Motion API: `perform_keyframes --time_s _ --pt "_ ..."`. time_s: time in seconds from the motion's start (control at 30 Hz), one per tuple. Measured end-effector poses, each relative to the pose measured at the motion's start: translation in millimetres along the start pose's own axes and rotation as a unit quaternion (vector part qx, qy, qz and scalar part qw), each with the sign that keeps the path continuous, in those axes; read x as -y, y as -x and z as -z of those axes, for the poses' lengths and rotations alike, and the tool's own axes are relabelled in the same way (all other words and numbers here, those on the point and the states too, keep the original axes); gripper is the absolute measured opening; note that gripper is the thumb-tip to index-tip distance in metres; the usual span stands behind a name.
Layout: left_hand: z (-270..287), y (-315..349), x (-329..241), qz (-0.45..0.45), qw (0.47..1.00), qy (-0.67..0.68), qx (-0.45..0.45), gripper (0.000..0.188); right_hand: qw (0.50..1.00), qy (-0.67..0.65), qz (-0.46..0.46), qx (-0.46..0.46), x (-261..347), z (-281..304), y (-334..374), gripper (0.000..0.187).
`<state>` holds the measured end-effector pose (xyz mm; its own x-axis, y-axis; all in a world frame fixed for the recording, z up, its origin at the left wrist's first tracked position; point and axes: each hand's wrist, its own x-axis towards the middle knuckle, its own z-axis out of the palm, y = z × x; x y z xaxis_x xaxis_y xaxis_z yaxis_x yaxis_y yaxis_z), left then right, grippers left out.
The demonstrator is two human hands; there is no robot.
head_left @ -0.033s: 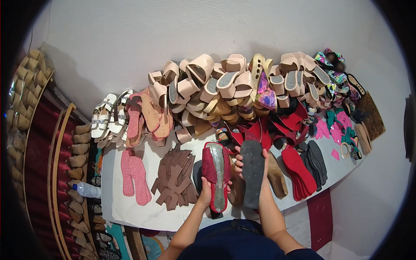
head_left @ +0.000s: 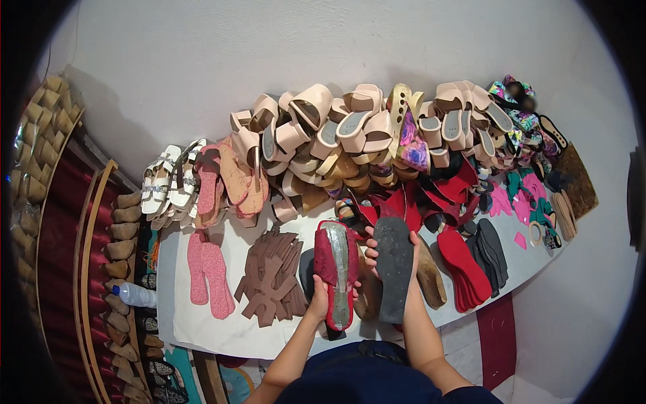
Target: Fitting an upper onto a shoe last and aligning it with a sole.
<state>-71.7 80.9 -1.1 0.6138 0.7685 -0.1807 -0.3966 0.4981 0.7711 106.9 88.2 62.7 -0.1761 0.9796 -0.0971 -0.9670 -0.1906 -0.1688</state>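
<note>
My left hand [head_left: 319, 301] is closed around the heel part of a red slipper [head_left: 326, 262]. A grey, tape-covered shoe last [head_left: 342, 306] sits inside it, running under the wide upper. In my right hand [head_left: 411, 291] is a dark grey shoe sole [head_left: 395, 273], held upright beside the slipper, with fingertips at its left edge and the thumb along its right. A bit of red shows below its lower end; whether it belongs to the same piece I cannot tell. Brown shoe lasts lie on the table behind, one between my hands [head_left: 366, 299] and another to the right [head_left: 431, 273].
Brown strap pieces [head_left: 272, 276] and pink insoles [head_left: 215, 276] lie on the table [head_left: 202, 337] at left. Red soles [head_left: 463, 269] and dark soles [head_left: 490, 252] lie at right. Beige heeled sandals [head_left: 363, 124] are heaped along the wall. A bottle [head_left: 134, 295] is beside the left rack.
The dark grey sole in my right hand has shifted very slightly to the right. My left hand and the red slipper stay in place.
</note>
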Motion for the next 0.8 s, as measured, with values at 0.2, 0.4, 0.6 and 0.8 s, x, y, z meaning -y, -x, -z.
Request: perform_keyframes --time_s 0.2,0.4,0.6,0.8 --pt "-1 3 1 -0.002 1.0 -0.02 -0.011 0.093 0.996 0.042 0.069 0.022 2 10 -4 0.065" --pt "28 13 -5 -0.05 0.996 -0.022 -0.07 0.091 0.997 0.007 0.044 -0.063 -2 38 -7 0.061" --pt "64 43 -26 -0.077 0.972 -0.003 -0.223 0.087 0.837 0.479 0.098 -0.247 -21 29 -18 0.087" --pt "83 61 -32 -0.111 0.956 -0.003 -0.272 0.087 0.577 0.768 0.085 -0.267 -43 39 -42 0.099"
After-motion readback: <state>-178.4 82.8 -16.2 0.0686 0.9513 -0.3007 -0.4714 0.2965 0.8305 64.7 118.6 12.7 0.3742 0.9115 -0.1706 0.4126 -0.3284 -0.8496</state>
